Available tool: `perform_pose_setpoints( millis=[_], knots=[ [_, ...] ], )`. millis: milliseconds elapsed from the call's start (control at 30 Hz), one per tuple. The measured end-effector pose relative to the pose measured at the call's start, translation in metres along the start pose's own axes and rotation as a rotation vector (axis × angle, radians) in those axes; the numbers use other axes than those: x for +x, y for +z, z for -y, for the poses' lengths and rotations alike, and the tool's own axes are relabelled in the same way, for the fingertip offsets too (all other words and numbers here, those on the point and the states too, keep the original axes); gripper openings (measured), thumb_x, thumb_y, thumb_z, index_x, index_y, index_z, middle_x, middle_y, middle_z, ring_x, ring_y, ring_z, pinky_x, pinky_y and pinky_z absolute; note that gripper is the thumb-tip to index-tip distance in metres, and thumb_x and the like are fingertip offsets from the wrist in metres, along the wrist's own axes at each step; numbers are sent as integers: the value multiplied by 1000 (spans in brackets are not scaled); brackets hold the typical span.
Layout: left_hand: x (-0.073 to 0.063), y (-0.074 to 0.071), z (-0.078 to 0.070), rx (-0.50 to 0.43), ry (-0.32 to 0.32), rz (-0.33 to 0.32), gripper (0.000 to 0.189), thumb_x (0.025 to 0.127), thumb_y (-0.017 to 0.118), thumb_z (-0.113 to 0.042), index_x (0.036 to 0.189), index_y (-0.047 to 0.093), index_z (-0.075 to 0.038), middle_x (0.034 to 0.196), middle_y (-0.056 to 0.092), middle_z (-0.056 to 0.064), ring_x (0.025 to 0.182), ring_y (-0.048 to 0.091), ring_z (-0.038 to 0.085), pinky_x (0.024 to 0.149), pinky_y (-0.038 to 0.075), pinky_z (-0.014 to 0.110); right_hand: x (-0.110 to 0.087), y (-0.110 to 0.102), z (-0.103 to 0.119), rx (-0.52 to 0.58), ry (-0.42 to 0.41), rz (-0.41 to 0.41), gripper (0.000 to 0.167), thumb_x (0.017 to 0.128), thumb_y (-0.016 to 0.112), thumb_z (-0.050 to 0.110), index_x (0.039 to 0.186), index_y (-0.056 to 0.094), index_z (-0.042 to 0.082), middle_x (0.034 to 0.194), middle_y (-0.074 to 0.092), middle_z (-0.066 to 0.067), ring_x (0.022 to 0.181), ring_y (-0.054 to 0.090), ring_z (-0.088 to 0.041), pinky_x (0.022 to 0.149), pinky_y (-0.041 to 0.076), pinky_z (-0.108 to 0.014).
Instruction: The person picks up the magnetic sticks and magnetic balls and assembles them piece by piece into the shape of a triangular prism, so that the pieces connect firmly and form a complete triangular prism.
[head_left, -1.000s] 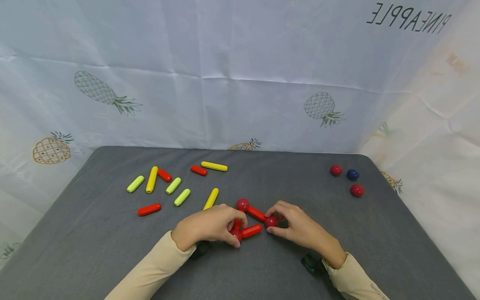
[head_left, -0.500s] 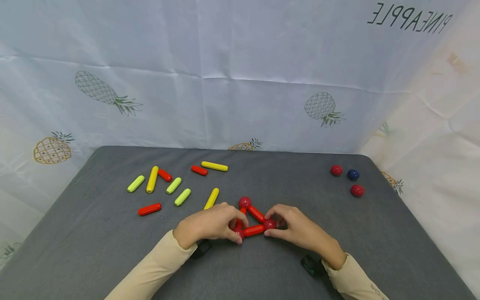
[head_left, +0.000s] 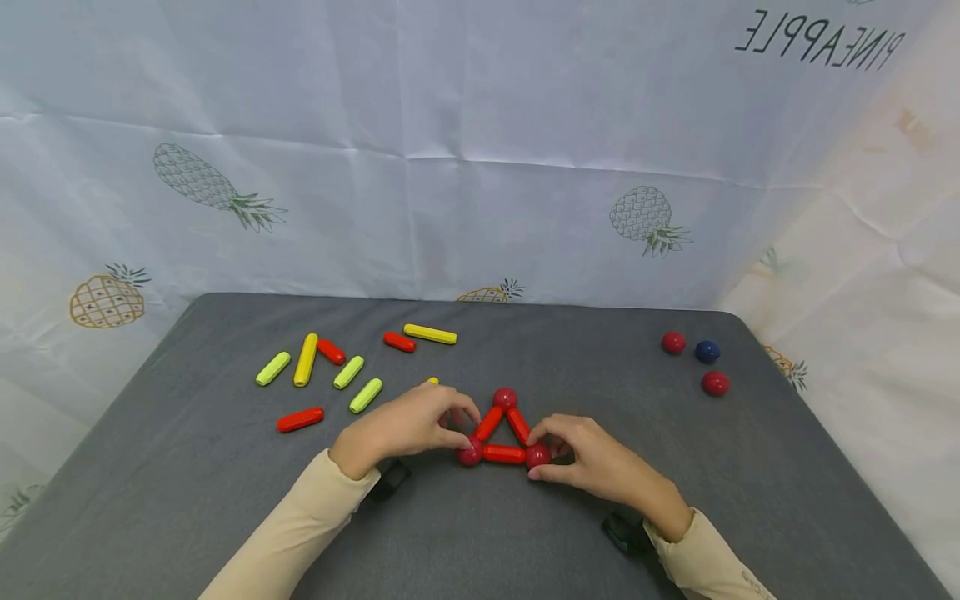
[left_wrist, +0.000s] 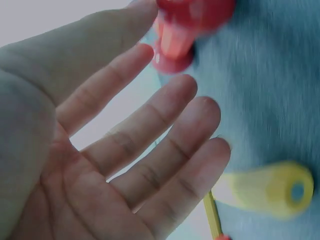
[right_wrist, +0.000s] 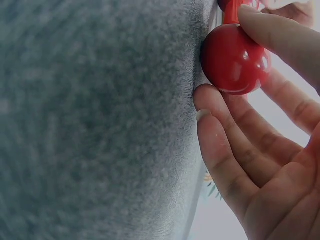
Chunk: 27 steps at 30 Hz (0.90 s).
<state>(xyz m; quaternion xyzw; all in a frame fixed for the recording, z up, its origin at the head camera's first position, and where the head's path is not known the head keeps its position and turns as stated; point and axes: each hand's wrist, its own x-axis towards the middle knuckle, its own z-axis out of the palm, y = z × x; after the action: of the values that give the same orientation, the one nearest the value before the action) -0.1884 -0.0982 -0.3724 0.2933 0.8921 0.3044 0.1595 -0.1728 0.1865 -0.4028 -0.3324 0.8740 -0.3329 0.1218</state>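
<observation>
On the grey tabletop lies a triangle of three red balls joined by three short red rods. Its far corner is a ball [head_left: 506,399], and the near side is a rod [head_left: 504,454]. My left hand [head_left: 405,427] is beside the left ball [head_left: 470,452], fingers loosely extended and apart from it; the thumb tip is at the ball's edge, touching or just off it. My right hand [head_left: 592,454] pinches the right corner ball [right_wrist: 235,60] between thumb and fingers. A yellow rod [left_wrist: 260,190] lies past my left fingertips, mostly hidden by the hand in the head view.
Loose rods lie on the left: several red [head_left: 301,419], yellow [head_left: 305,360] and lime-green [head_left: 366,395]. At the far right sit two red balls [head_left: 716,383] and a blue ball [head_left: 707,351]. A pineapple-print cloth [head_left: 420,225] hangs behind the table [head_left: 480,533].
The right ball and the near rod have come together, making the triangle whole. The triangle has turned slightly. My left hand has let go of the left ball and drawn back leftward.
</observation>
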Motion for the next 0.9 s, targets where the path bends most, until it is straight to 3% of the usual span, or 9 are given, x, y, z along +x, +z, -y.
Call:
perform_pose_setpoints(
  millis=[200,467,900],
  knots=[
    [-5,-17,16,-1,-34,-70,26,87,76,-15,112,71,-9,97,69,4,77,59,11,67,50,24,-1,0,-1,8,-3,-5,28,86,78,34,106,67,17,94,65,7,80,60,-2,72,54,-24],
    [-8,-30,37,-16,-115,-109,29,88,75,-13,116,69,-7,101,70,7,89,63,16,76,53,31,-1,1,0,2,8,-17,27,85,79,32,107,66,20,96,65,9,81,60,-1,73,54,-23],
    [-21,-52,56,-1,-197,-127,35,89,74,-13,122,66,-5,109,69,13,98,63,23,80,54,35,-1,1,-2,5,-8,-15,28,87,77,34,107,66,19,97,66,8,82,60,-2,73,55,-23]
  ],
)
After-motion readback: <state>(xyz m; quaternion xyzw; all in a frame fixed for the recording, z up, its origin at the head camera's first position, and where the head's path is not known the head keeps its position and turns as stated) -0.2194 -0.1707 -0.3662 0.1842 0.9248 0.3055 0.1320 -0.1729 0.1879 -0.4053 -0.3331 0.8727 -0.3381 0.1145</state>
